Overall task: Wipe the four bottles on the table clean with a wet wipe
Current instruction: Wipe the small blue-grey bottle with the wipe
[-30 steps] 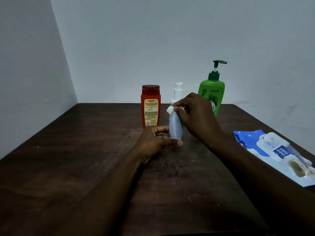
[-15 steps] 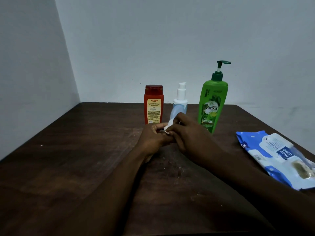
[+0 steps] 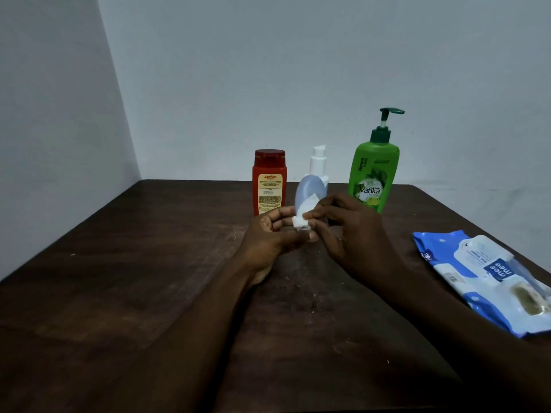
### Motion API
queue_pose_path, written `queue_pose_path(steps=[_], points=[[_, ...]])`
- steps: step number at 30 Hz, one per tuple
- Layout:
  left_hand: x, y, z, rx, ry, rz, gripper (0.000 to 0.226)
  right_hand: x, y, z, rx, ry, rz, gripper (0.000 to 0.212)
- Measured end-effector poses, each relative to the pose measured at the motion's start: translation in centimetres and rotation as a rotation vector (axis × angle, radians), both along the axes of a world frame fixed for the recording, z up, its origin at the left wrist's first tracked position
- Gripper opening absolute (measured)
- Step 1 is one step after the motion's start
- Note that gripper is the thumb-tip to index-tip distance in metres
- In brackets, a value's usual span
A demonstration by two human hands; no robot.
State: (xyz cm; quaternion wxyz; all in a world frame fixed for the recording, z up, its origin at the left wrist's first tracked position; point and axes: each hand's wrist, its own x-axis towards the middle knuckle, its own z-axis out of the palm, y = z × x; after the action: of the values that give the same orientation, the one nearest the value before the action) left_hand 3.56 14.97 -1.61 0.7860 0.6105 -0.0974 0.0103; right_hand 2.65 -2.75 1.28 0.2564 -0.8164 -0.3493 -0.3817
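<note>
Small blue bottle (image 3: 308, 189) is off the table, tilted, held in front of the row between your two hands. Your left hand (image 3: 268, 236) has its fingers curled round the bottle's lower end, and that end is hidden in the grip. Your right hand (image 3: 351, 231) pinches the wet wipe (image 3: 302, 214) between thumb and fingertips, pressed on the bottle's lower side.

The bottle looks like light, smooth plastic, probably squeezable and slick once damp, so grip low and firm, and don't crush it. The wipe is soft and limp and bunches easily, so hold it folded.

Behind stand the red Karthika bottle (image 3: 269, 183), the white pump bottle (image 3: 318, 160), partly hidden, and the green Vatika pump bottle (image 3: 372, 177), all upright. Take the pump ones by the body, not the nozzle, I'd judge.

Mee mee wipes pack (image 3: 483, 275) lies on the dark wooden table (image 3: 149, 293) at your right
</note>
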Motion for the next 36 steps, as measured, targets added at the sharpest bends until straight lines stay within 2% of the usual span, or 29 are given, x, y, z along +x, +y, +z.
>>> queue_pose_path(steps=[5,11,13,17,22,28,36], points=[[0.3,0.2,0.2,-0.001,0.024,0.023,0.062,1.6,0.7,1.5,0.009,-0.012,-0.003,0.014],[0.4,0.2,0.3,0.056,0.012,0.056,0.073,3.4,1.1,3.5,0.114,-0.001,-0.009,0.013],[0.3,0.2,0.3,0.049,0.001,0.059,0.072,3.7,1.3,3.9,0.200,0.049,-0.007,0.012],[0.1,0.3,0.4,-0.002,0.006,0.051,0.067,4.1,1.1,4.6,0.385,0.283,-0.002,0.013],[0.4,0.1,0.1,-0.037,0.005,0.046,0.065,4.0,0.8,3.7,0.612,0.500,0.104,0.016],[0.6,0.1,-0.3,-0.018,0.003,0.019,0.070,3.1,0.6,2.0,0.737,0.560,0.149,0.022],[0.1,0.1,-0.2,-0.034,-0.013,-0.014,0.060,1.6,0.9,0.2,0.735,0.555,0.117,0.024]])
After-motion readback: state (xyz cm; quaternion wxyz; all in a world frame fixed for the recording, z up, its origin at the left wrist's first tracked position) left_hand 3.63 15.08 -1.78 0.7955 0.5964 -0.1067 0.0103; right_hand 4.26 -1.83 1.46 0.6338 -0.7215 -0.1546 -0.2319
